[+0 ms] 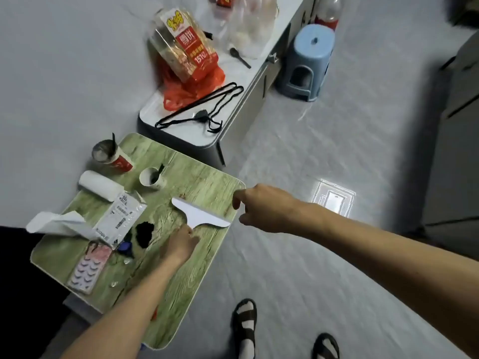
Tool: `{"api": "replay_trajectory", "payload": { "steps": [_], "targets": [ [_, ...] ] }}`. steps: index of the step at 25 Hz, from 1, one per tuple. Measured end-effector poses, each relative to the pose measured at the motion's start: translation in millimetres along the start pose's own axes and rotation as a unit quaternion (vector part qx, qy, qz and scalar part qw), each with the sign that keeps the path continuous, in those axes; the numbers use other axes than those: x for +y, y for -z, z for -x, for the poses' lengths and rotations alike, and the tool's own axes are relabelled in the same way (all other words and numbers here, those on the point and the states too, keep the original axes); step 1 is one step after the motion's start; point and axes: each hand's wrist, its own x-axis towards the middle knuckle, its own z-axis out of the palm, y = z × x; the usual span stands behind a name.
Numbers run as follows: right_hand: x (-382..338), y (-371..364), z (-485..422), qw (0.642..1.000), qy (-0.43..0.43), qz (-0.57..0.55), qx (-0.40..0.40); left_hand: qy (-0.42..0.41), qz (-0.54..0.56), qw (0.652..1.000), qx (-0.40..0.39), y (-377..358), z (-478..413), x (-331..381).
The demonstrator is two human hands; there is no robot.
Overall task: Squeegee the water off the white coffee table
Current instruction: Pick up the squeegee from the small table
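The white coffee table [186, 137] stands beyond the green worktop [197, 268], where the white squeegee [199, 213] sits near the right edge. The left hand [181, 244] has its fingers wrapped round the squeegee's handle. The right hand [261, 206] curls at the worktop's corner, and I cannot tell whether it is grasping anything.

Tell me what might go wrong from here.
The squeegee in the left hand rests on the green table, so the white table may go unwiped.
Its blade lies near the green table's edge, so water may spill onto the floor.
The paper cup stands close behind it and might tip.
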Motion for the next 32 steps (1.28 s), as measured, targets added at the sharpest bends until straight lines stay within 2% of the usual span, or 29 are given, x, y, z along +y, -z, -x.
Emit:
{"api": "replay_trajectory", "payload": {
  "steps": [3, 6, 9, 11, 13, 17, 21, 23, 28, 32],
  "targets": [
    [13.7, -38.7, -42.7, 0.999, -0.013, -0.001, -0.036, 0.052, 0.016, 0.999, -0.006, -35.4, -56.5, -23.2],
    [28.4, -60.2, -62.3, 0.998, -0.028, -0.010, -0.057, 0.068, -0.055, 0.996, -0.012, -46.3, -86.1, -36.3],
    [42.4, -57.8, -67.7, 0.997, -0.043, -0.030, -0.054, 0.046, -0.123, 0.991, -0.014, -44.3, -92.3, -35.0],
    [50.0, -45.9, -59.7, 0.995, -0.061, -0.053, -0.053, 0.015, -0.119, 0.991, -0.053, -31.1, -84.1, -15.5],
    [60.8, -26.9, -38.8, 0.991, -0.083, -0.089, -0.050, -0.035, -0.068, 0.994, -0.081, -8.2, -67.1, 19.8],
    [82.1, 36.4, 40.1, 0.976, -0.139, -0.166, -0.007, -0.159, 0.088, 0.976, -0.117, 59.2, 0.0, 137.9],
    [96.1, 108.0, 132.1, 0.945, -0.163, -0.277, 0.063, -0.251, 0.207, 0.935, -0.142, 114.1, 91.6, 276.5],
    [114.4, 146.6, 180.2, 0.934, -0.177, -0.285, 0.120, -0.275, 0.260, 0.910, -0.168, 131.2, 139.6, 349.1],
    [193.4, 224.4, 287.7, 0.912, -0.189, -0.282, 0.232, -0.325, 0.304, 0.870, -0.210, 137.1, 239.3, 522.5],
    [266.7, 282.6, 357.8, 0.856, -0.233, -0.298, 0.352, -0.345, 0.292, 0.861, -0.233, 130.4, 293.3, 649.3]
  ]
}}
